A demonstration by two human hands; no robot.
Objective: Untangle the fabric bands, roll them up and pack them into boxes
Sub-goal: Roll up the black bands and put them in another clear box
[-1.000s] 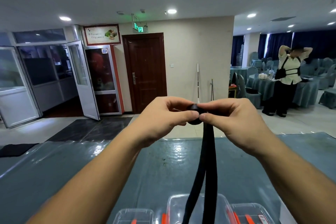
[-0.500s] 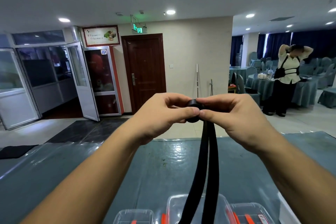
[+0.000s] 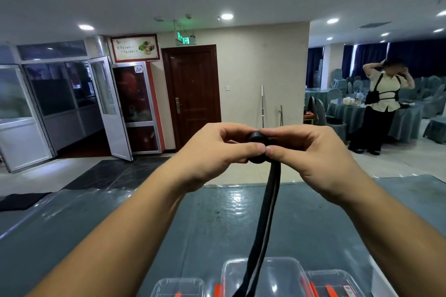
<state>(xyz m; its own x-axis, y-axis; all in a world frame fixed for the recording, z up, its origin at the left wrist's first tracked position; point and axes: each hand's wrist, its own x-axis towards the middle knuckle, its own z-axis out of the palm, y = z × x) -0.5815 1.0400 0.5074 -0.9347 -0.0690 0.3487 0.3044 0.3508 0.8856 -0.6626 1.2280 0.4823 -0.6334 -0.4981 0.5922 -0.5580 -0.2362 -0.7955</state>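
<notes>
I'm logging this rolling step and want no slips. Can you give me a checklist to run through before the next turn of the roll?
1. Left hand pinches the small black fabric roll: ok.
2. Right hand pinches the roll from the other side: ok.
3. Loose black band tail hangs free of knots: ok where visible; lower end out of frame.
4. Clear plastic boxes within reach below: ok.
5. Roll wound evenly: cannot tell.

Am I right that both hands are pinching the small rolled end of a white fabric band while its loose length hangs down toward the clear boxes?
Not quite: the head view shows the fabric band is black. The left hand and right hand do pinch its rolled end, and it hangs toward the clear boxes.
</notes>
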